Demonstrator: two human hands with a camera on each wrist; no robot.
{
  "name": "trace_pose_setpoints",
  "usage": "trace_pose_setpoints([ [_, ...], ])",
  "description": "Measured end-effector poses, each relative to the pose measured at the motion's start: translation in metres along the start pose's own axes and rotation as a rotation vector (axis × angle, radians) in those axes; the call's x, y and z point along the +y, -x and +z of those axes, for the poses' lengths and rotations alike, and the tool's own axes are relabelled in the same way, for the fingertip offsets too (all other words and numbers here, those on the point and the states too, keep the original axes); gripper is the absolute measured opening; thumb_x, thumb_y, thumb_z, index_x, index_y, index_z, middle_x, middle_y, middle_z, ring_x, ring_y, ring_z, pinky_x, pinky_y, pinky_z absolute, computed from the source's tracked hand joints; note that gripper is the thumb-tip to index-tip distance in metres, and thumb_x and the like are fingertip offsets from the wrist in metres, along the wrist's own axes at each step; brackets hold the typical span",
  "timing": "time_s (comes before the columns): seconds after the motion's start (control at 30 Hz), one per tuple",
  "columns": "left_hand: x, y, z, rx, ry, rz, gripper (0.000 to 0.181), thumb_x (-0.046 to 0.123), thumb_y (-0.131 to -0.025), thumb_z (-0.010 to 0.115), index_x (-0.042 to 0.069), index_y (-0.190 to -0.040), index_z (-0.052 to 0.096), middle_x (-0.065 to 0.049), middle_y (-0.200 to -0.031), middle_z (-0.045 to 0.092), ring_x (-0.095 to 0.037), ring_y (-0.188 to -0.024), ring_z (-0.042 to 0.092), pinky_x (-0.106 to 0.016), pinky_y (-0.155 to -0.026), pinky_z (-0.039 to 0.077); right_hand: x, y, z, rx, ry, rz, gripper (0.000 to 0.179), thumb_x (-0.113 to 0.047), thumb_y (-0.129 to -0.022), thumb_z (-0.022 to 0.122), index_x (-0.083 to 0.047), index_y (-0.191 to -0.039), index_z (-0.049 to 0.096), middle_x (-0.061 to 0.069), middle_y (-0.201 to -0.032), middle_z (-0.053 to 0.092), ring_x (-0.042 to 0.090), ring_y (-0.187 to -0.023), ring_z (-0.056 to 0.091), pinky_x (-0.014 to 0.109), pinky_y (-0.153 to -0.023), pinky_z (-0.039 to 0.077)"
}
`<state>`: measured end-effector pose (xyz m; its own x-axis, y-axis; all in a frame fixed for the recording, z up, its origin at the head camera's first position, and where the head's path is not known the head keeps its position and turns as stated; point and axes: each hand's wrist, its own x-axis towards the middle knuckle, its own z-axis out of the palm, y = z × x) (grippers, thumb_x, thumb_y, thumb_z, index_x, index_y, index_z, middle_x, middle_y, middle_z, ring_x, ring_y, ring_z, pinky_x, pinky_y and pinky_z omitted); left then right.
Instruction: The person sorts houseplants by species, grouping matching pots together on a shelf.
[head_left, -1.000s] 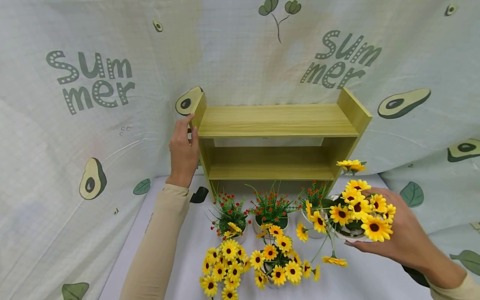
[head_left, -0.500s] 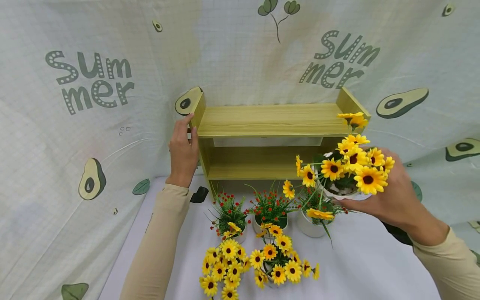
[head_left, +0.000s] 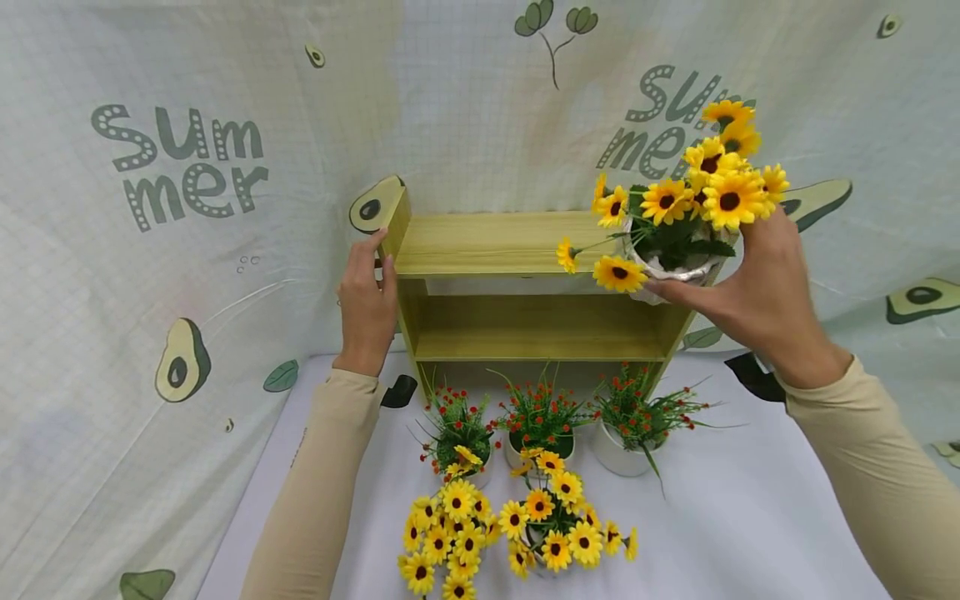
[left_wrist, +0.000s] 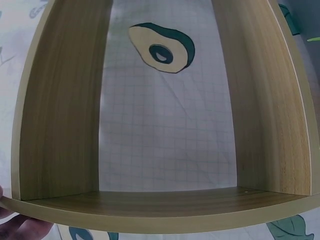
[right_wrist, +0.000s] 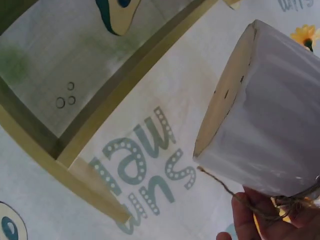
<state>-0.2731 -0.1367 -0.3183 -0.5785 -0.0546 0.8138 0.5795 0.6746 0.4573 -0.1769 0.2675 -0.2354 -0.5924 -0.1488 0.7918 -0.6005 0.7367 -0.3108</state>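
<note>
Sunflower pot (right_wrist: 285, 112), gripped by my right hand (head_left: 772, 292) before the right end of the wooden shelf (head_left: 525, 329), could, I judge, clip the top board (head_left: 487, 242) and tip if pushed inward too low, my left hand (head_left: 367, 300) merely touching the left side panel (head_left: 400, 221).

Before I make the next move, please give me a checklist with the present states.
1. Right hand grips its sunflower pot: ok.
2. Left hand touches the side of the shelf: ok.
3. This pot resting on the shelf: not ok, held in the air.
4. Exactly over the top board: cannot tell.
5. Twine knot firm: cannot tell; one end is loose.
6. Red-flowered pots standing on the table: ok.
</note>
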Motion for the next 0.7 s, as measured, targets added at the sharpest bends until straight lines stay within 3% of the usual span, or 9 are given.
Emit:
trace_pose_setpoints([
  [0.1,-0.001,0.001,0.001,0.003,0.007,-0.004,0.035,0.004,-0.109,0.057,-0.004,-0.143,0.059,-0.025,-0.130,0.064,-0.037,-0.105,0.068,-0.049,-0.075,0.062,0.002,-0.013,0.006,0.020,-0.003,0.066,0.102,-0.023,-0.065,0.101,-0.014,-0.155,0.053,0.011,-0.151,0.058,0.035,-0.140,0.049,0.047,-0.118,0.033],
  [0.17,-0.001,0.001,0.001,0.002,0.014,-0.007,0.035,0.004,-0.109,0.056,-0.004,-0.143,0.059,-0.025,-0.129,0.064,-0.038,-0.104,0.068,-0.048,-0.075,0.062,0.003,-0.020,0.011,0.033,0.000,0.118,0.100,-0.016,-0.064,0.101,-0.015,-0.153,0.055,0.009,-0.148,0.061,0.032,-0.138,0.053,0.045,-0.115,0.037],
  [0.4,-0.002,0.001,0.000,-0.008,0.013,0.001,0.035,0.004,-0.110,0.054,-0.004,-0.144,0.058,-0.026,-0.129,0.064,-0.039,-0.101,0.067,-0.046,-0.075,0.061,0.015,-0.036,0.022,-0.006,0.033,0.292,0.088,-0.029,-0.075,0.095,-0.003,-0.149,0.057,0.022,-0.146,0.063,0.043,-0.138,0.052,0.058,-0.117,0.033],
  [0.7,-0.003,0.000,0.000,-0.008,0.017,0.020,0.035,0.004,-0.111,0.053,-0.004,-0.145,0.057,-0.026,-0.128,0.063,-0.040,-0.101,0.068,-0.045,-0.074,0.061,0.032,-0.049,0.031,-0.103,0.130,0.392,0.087,-0.048,-0.083,0.087,0.002,-0.148,0.056,0.027,-0.145,0.062,0.049,-0.135,0.053,0.066,-0.112,0.034],
])
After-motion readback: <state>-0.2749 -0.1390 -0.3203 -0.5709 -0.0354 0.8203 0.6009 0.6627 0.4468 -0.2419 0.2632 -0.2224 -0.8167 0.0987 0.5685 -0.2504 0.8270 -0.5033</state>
